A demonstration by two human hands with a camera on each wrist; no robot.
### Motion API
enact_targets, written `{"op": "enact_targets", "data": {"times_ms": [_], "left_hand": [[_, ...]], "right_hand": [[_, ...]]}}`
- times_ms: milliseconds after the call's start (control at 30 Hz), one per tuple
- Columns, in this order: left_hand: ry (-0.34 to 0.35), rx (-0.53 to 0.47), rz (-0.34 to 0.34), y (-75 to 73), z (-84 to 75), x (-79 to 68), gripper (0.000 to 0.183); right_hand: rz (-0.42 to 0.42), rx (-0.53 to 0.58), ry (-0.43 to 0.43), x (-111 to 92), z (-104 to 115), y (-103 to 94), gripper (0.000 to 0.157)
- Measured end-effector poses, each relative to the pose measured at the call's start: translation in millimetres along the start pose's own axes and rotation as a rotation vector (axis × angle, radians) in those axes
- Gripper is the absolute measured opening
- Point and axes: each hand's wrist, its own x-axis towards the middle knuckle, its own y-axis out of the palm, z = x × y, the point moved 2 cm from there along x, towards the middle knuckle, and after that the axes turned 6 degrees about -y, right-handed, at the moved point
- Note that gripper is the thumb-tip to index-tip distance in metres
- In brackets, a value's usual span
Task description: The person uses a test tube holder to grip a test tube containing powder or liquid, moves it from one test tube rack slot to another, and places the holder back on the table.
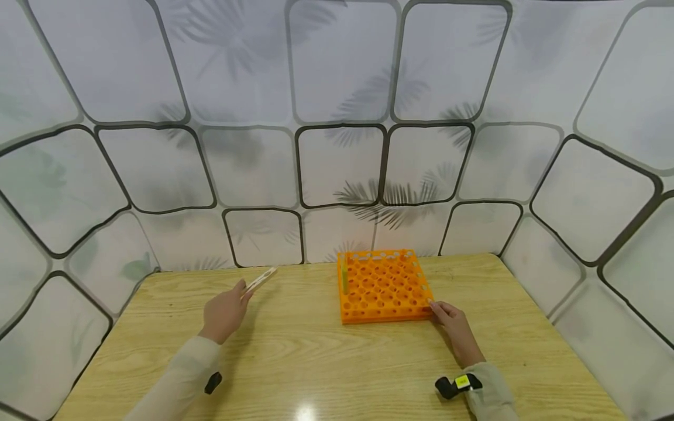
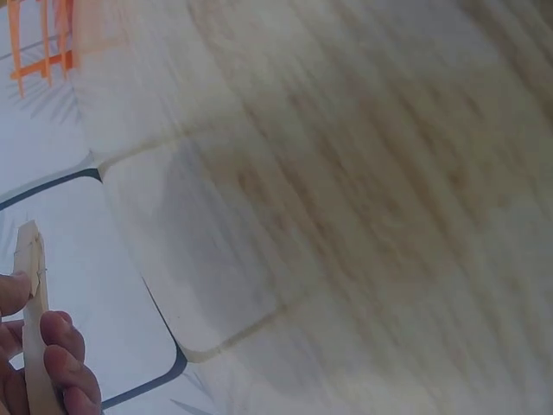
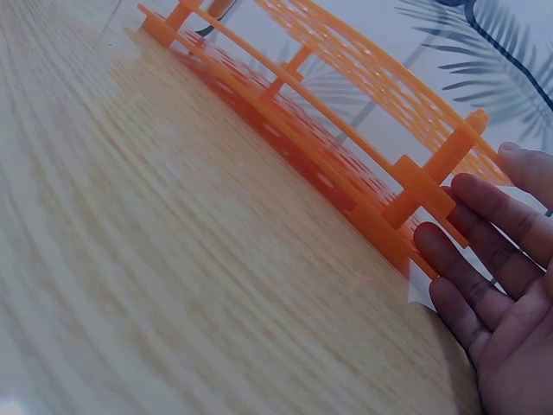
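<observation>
A wooden test-tube clamp sticks out forward from my left hand, which grips it over the left part of the table. In the left wrist view, the thumb and fingers wrap around the clamp. On the table, right of centre, stands an orange test-tube rack with rows of round holes. One tube with yellow-green contents stands upright at its left side. My right hand holds the rack's near right corner, thumb at the top edge and fingers against the side.
The wood-grain table ends at the back against a patterned backdrop that also rises at both sides. A black strap with a yellow label sits on the right sleeve.
</observation>
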Motion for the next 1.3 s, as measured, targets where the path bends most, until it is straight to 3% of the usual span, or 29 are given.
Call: {"op": "enact_targets", "data": {"times_ms": [267,600,1067,1300], "left_hand": [[0.026,0.015,-0.039,0.6,8.4,-10.0,0.021],[-0.054,-0.016,0.056,4.5,29.4,-15.0,0.024],[-0.077,-0.014,0.089,-4.2,49.5,-28.5,0.023],[-0.072,-0.023,0.061,-0.7,58.5,-31.6,0.02]], "right_hand": [[-0.011,0.004,0.0,0,0,1.1,0.042],[-0.008,0.008,0.004,0,-1,0.9,0.044],[0.001,0.0,-0.003,1,-3,-0.3,0.044],[-0.003,-0.002,-0.015,1,-5,-0.2,0.045]]}}
